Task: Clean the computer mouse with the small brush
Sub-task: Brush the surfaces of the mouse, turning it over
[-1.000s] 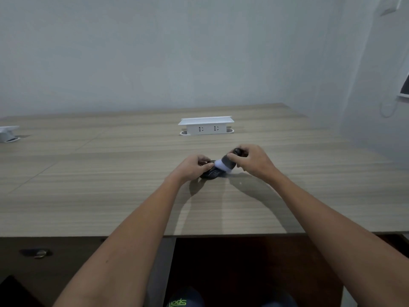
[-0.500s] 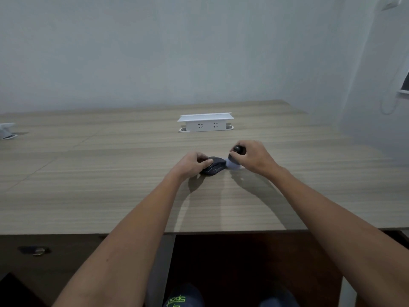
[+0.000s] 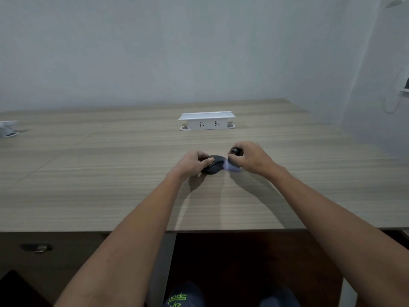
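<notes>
Mouse [image 3: 213,167] sits on desk [image 3: 110,185] in front of the socket box [image 3: 207,121]. Left hand [image 3: 192,163] curled round its left side, pinning it. Right hand [image 3: 251,157] fisted on brush [image 3: 232,166]; bristles now blurred at mouse's right edge vs 1 s ago over its top, so prob mid-stroke, cleaning underway

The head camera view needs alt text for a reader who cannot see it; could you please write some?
A person's left hand steadies a dark computer mouse on a wooden desk while the right hand sweeps a small brush, its pale bristles blurred, against the mouse's right side. A white socket box stands behind them.
</notes>
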A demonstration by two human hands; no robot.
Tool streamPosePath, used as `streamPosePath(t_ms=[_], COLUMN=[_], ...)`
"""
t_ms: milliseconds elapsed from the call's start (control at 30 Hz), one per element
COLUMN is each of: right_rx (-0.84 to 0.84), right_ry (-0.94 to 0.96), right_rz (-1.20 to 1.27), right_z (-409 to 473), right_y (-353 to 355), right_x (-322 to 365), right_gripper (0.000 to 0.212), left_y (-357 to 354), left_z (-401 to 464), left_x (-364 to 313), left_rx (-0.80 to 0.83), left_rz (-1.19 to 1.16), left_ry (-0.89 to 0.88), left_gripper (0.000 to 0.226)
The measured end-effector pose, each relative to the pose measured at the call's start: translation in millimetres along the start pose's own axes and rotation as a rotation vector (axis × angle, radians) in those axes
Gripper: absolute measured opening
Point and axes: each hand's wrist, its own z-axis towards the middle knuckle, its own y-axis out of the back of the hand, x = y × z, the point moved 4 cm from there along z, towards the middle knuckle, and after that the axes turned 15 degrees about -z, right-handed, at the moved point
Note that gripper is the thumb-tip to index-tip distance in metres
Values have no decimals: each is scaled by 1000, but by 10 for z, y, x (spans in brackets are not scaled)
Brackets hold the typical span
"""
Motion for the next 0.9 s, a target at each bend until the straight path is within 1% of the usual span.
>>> streamPosePath(t_ms=[67,100,167,200,233,333,367,400,467,500,533,600,633,667,733,767,800,833,900], right_rx=[-64,-42,95,132,110,-102,-119,-95,29,53,29,-96,-119,-101,19,74,83,54,-69], right_ry=[-36,-14,65,78,57,-74,-70,-38,33,36,13,-58,-78,-67,11,40,42,18,-63], right_rz=[31,81,167,171,140,12,23,68,170,178,141,15,-2,25,128,150,126,77,-36], right_z=[3,-3,-32,-45,-38,-11,-16,-23,-38,-42,-28,-3,-6,-5,-17,-29,-26,-7,14], right_y=[30,43,21,-11,-40,-49,-33,-14,-10,-19,-31,-22,-10,-2,7,-1,-17,-30,-4], right_x=[-12,20,103,114,85,-67,-67,-29,62,78,59,-15,-26,-7,114,170,186,161,85], right_gripper=[15,14,13,14,14,15,14,14,15,15,15,15,15,15,15,15,15,15,16], left_y=[1,4,14,15,12,1,3,6,11,12,8,5,3,4,16,21,21,20,12], left_z=[0,-1,3,7,6,-5,-7,-8,-5,-5,-3,-6,-12,-14,-13,-11,-11,-13,-16], left_x=[1,1,3,5,6,6,6,5,2,3,4,8,6,8,14,16,14,13,9], left_rx=[0,0,-6,-7,-6,-8,-11,-13,-16,-14,-11,-9,-10,-12,-18,-18,-18,-18,-15], left_rz=[2,-1,-4,-4,-5,-16,-20,-23,-18,-16,-17,-16,-16,-21,-34,-39,-42,-42,-44], left_ry=[6,7,0,-2,0,8,8,6,4,7,12,24,28,29,27,29,32,37,42], left_gripper=[29,28,27,27,28,27,28,28,28,28,29,30,29,29,28,28,29,29,29])
